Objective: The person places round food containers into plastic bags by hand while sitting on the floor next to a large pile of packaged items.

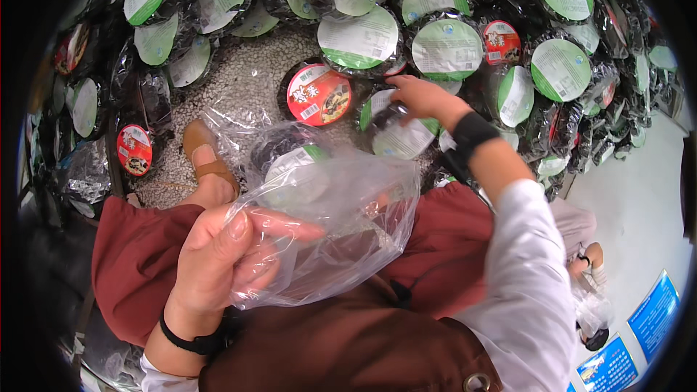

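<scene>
My left hand [232, 250] is closed on a clear plastic bag [348, 247], its mouth spread wide and the index finger showing through the film. Behind or inside the bag is a dark-wrapped round pack [294, 163] with a green-and-white label; which of the two I cannot tell. Farther forward and right, my right hand [428, 99] reaches down with bent fingers at the edge of another dark-wrapped round pack [406, 138], also labelled green and white. That pack is slightly blurred and appears gripped. Left of it lies a pack with a red label [319, 94].
Dark-wrapped packs with round labels [446, 49] are heaped in front and to both sides. Between them shows a speckled floor [247, 58], where a brown shoe [207, 145] rests. Another person [592, 268] is at the right, near blue signs [653, 312].
</scene>
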Action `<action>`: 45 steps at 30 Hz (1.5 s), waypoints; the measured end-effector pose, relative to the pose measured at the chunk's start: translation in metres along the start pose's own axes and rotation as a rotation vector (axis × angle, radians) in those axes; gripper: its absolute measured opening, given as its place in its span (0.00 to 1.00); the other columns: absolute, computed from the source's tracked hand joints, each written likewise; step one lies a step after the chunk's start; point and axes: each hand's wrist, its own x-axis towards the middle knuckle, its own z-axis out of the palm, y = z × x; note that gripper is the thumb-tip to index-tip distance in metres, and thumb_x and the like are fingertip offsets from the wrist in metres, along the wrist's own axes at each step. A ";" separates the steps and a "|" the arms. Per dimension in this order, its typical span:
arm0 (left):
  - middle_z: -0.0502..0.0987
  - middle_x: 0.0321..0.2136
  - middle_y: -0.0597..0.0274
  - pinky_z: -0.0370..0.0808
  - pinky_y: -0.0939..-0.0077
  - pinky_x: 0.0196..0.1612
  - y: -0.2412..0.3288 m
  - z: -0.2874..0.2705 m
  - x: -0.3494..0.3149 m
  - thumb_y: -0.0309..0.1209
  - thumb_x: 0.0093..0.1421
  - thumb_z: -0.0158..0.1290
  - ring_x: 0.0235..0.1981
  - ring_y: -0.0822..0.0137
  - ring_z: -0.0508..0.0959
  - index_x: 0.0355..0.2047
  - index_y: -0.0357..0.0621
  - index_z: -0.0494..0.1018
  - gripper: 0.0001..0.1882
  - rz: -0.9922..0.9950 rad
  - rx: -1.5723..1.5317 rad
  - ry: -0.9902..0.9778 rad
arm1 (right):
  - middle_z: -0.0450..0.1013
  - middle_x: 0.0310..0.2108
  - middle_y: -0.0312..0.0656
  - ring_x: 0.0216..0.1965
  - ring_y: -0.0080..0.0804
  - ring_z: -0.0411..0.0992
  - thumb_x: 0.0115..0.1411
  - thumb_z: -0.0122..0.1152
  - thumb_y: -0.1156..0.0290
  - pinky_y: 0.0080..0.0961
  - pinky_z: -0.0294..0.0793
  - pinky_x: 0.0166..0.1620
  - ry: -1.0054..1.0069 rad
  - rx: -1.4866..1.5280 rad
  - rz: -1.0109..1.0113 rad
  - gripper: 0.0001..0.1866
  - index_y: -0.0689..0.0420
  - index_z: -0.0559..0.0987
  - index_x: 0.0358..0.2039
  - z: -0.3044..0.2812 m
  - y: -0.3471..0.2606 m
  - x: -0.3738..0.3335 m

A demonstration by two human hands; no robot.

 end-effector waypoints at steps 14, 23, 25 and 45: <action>0.55 0.05 0.71 0.53 0.86 0.07 0.005 0.009 -0.018 0.44 0.66 0.31 0.03 0.78 0.51 0.55 0.32 0.58 0.28 0.210 -0.119 0.054 | 0.67 0.44 0.45 0.47 0.38 0.66 0.45 0.65 0.65 0.31 0.68 0.46 0.902 0.179 0.375 0.16 0.59 0.76 0.35 -0.069 -0.066 -0.128; 0.54 0.07 0.75 0.55 0.89 0.10 0.016 0.000 -0.035 0.41 0.65 0.35 0.08 0.82 0.55 0.51 0.36 0.65 0.23 0.376 0.150 0.275 | 0.66 0.43 0.48 0.45 0.43 0.67 0.36 0.64 0.74 0.32 0.69 0.44 1.115 0.188 0.201 0.13 0.61 0.75 0.26 -0.024 -0.246 -0.107; 0.54 0.08 0.76 0.55 0.89 0.09 -0.004 -0.025 -0.029 0.41 0.65 0.37 0.08 0.82 0.56 0.51 0.39 0.66 0.22 0.335 0.256 0.231 | 0.66 0.43 0.48 0.45 0.43 0.66 0.37 0.60 0.75 0.32 0.69 0.44 1.020 0.007 0.095 0.10 0.62 0.74 0.24 -0.064 -0.281 -0.129; 0.78 0.27 0.64 0.70 0.81 0.35 -0.052 -0.067 0.018 0.35 0.60 0.47 0.29 0.78 0.73 0.35 0.38 0.77 0.14 0.077 0.568 -0.161 | 0.70 0.38 0.50 0.43 0.45 0.64 0.49 0.48 0.66 0.38 0.63 0.46 0.551 -0.651 -0.210 0.17 0.64 0.79 0.32 -0.067 -0.392 -0.137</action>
